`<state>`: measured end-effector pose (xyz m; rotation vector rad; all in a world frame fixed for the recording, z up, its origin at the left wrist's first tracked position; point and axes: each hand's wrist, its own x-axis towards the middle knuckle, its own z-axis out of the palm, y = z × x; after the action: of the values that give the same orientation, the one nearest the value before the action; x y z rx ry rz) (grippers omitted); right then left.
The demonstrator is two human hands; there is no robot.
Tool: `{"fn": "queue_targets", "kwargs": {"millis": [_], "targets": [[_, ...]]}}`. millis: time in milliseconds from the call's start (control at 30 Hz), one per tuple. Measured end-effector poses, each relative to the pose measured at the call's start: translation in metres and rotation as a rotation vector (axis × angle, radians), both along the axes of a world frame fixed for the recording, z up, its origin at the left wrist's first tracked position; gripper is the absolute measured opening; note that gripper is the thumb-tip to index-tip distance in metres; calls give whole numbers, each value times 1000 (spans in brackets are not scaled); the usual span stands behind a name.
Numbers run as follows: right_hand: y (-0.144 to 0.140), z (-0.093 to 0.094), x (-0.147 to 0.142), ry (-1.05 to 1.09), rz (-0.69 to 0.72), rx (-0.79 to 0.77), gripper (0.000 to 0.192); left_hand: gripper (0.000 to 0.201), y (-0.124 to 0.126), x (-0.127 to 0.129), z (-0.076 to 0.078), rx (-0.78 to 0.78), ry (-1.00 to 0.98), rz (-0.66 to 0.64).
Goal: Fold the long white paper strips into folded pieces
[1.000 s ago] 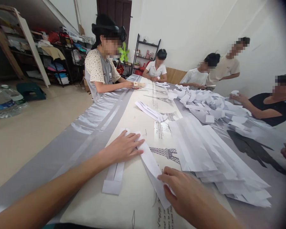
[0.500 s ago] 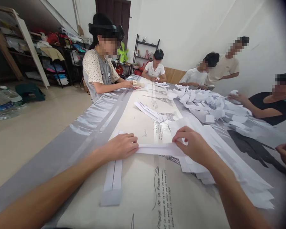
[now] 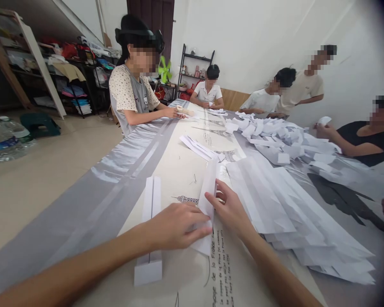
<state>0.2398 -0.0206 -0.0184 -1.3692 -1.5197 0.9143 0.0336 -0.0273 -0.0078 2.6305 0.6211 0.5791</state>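
A folded white paper strip (image 3: 208,181) stands lengthwise on the printed tablecloth in front of me. My left hand (image 3: 182,224) is closed on its lower part, with the thumb reaching across the paper. Higher up, my right hand (image 3: 227,204) pinches the strip's right edge between thumb and fingers. Just left of my left hand lies another folded strip (image 3: 152,196) with a dark slit down its middle, partly covered by my wrist. A fanned stack of white paper sheets (image 3: 259,200) rests to the right of my right hand.
Folded strips (image 3: 196,147) lie further up the tablecloth (image 3: 169,281). A large heap of small white paper pieces (image 3: 275,132) covers the far right. A dark flat object (image 3: 339,198) lies near the right edge. Several people sit or stand around the table, some handling paper.
The paper strip has turned from lying crosswise to pointing away from me. My left hand has moved right and nearer; my right hand has shifted left, and the hands are closer together.
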Motion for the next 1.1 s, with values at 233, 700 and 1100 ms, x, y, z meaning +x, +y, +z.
{"fn": "queue_targets", "kwargs": {"millis": [233, 700, 1100], "targets": [[-1, -3, 22, -296, 236, -44, 36, 39, 29, -17, -15, 220, -19, 281], [-11, -15, 19, -638, 328, 110, 63, 53, 46, -25, -28, 219, 243, 240], [-17, -3, 15, -612, 473, 103, 52, 48, 50, -34, -21, 157, 189, 122]]}}
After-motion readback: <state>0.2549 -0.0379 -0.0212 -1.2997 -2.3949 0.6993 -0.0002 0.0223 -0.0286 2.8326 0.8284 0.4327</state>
